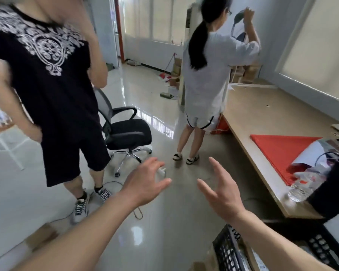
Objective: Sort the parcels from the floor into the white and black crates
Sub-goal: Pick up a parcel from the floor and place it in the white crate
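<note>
Two empty hands hover over the glossy floor [170, 227]: left hand [145, 185] loosely spread, right hand [222, 195] splayed wide, beyond the black crate [228, 251].

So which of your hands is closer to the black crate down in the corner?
Right. The right hand hangs open just beyond the black crate, its forearm crossing over it; the left hand is farther left, over the floor.

I count two of my own, left hand [145, 184] and right hand [221, 194]; two people [47, 75] [205, 75], one chair [129, 133], one crate [225, 249], one table [249, 114], one bottle [301, 186].
</note>
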Demonstrator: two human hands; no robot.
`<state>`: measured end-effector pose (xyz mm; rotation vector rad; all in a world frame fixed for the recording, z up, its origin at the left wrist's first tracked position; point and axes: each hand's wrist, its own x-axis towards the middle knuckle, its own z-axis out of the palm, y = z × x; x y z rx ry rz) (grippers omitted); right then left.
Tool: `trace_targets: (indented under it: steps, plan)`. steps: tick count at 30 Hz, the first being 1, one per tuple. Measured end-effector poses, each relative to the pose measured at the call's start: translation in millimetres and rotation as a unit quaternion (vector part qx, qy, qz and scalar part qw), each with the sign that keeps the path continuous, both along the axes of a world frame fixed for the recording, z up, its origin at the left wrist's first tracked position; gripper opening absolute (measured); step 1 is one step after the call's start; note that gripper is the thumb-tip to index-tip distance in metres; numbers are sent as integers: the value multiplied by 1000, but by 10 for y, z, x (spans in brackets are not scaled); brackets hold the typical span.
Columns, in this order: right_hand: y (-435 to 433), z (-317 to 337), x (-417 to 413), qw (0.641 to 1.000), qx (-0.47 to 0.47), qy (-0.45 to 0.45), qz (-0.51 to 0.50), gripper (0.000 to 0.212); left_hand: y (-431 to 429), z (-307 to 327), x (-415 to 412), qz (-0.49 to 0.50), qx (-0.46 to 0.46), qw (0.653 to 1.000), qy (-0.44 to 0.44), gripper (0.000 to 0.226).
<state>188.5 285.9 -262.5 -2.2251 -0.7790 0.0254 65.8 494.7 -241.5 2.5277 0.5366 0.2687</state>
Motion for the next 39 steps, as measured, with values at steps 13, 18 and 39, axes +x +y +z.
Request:
trace_targets:
  steps: [13,18,39]
  plan:
    - [2149,424,-1902,981,59,11,186,80,1430,290,-2525,198,-1,979,-49,68]
    - [2678,462,-2606,963,74,31,259,81,1637,291,-3427,280,9,958,-62,65]
    - [3349,377,-3855,831,59,89,545,79,839,102,-5017,597,3,792,-125,62]
